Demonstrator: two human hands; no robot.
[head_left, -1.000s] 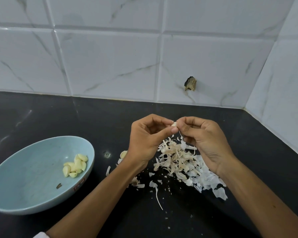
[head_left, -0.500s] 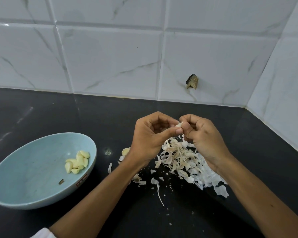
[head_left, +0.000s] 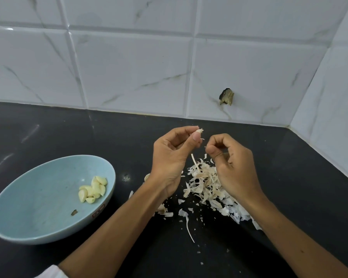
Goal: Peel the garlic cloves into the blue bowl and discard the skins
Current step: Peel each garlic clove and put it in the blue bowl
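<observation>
Above the pile of skins [head_left: 204,187], the left hand [head_left: 172,157] pinches a garlic clove [head_left: 198,131] by its base, leaving the tip free for stripping. The right hand [head_left: 234,169] is curled just beside it, perhaps nipping a sliver. Peeled cloves [head_left: 92,189] lie in the blue bowl [head_left: 38,197].

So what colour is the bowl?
The bowl is light blue; the head view shows it.

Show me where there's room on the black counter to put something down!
Bare counter lies behind the blue bowl up to the tiled wall, and right of the garlic skins toward the side wall. It is crowded under the left hand, which pinches a garlic clove, and the right hand.
</observation>
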